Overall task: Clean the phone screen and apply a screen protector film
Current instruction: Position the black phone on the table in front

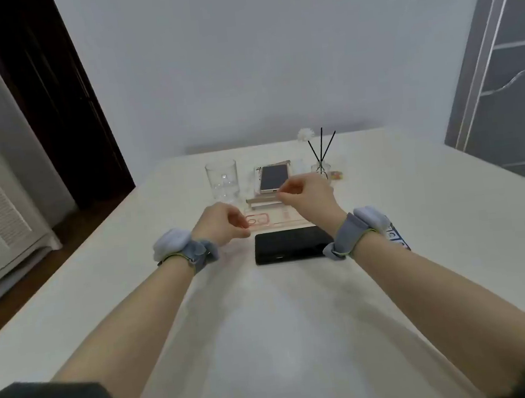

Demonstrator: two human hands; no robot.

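Note:
A black phone (291, 244) lies flat, screen up, in the middle of the white table (265, 310). Just beyond it, a clear protector film (268, 222) with pink printed marks is held between my hands. My left hand (222, 223) pinches the film's near left corner with thumb and forefinger. My right hand (309, 196) is raised higher and pinches the film's far edge or a thin tab; which one is unclear. Both wrists wear blue-grey bands. My right wrist covers the phone's right end.
Behind the film a pale phone (273, 178) rests on a small stack of flat boxes. A drinking glass (222, 180) stands at the left of it, a reed diffuser (320, 166) at the right. A blue printed packet (398, 237) lies by my right wrist.

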